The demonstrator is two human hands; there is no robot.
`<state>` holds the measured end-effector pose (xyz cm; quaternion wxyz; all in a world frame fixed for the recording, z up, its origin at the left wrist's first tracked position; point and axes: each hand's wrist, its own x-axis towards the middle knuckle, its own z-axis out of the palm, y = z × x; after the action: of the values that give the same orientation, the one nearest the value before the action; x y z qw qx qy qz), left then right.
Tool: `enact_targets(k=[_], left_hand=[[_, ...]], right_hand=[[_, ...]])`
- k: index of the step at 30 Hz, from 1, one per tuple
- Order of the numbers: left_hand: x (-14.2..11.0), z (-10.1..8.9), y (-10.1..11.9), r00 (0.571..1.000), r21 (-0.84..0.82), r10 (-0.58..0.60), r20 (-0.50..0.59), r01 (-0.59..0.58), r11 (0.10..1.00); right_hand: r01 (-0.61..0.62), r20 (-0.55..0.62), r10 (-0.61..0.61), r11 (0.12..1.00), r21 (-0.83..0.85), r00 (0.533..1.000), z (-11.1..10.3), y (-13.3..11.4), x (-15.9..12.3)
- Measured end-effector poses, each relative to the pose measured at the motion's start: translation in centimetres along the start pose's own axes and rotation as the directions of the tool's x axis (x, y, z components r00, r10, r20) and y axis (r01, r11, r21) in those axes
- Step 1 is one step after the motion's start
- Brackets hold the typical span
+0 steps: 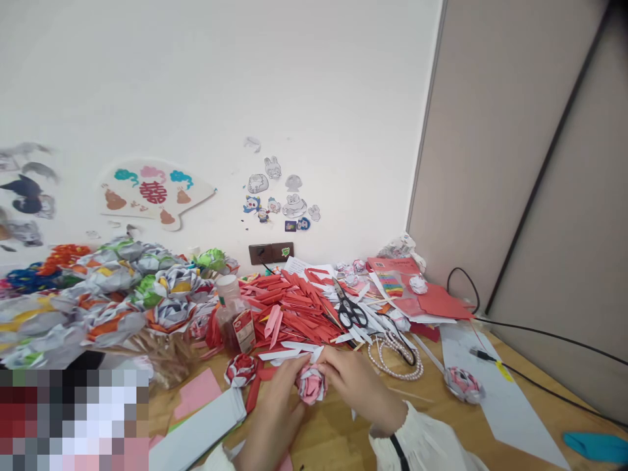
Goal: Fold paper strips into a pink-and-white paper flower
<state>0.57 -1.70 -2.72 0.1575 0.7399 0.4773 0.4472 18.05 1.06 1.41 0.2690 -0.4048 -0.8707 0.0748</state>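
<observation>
Paper flowers (171,288), at least eight, crowd the table left of a single glass bottle (234,330), their brown stems (164,360) bunched below. Above them on the wall hangs one fan-shaped board (157,196). One stack of white strips (199,435) lies in front and left of the bottle, one red-and-white rose (241,370) just in front of it. The bottle wears a white cap and a red label; a reddish tone shows low inside, its contents unclear. In front and right of the bottle, the left hand (282,399) curls around one pink paper rose (311,384), while the right hand (350,379), fingers bent nearly closed, pinches its upper edge. Behind them, right of the bottle, spread red strips (294,304), too many to count, one pair of scissors (350,311), one looped bead strand (395,358) and, farthest off, one stemmed rose (464,384).
</observation>
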Motion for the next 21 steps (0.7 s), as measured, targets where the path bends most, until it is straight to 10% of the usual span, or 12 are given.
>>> enact_targets(k=[21], left_hand=[[0.2, -0.2, 1.4, 1.000, -0.069, -0.015, 0.003, 0.015, 0.998]], right_hand=[[0.002, -0.194, -0.012, 0.999, -0.049, 0.981, 0.6, 0.1, 0.1]])
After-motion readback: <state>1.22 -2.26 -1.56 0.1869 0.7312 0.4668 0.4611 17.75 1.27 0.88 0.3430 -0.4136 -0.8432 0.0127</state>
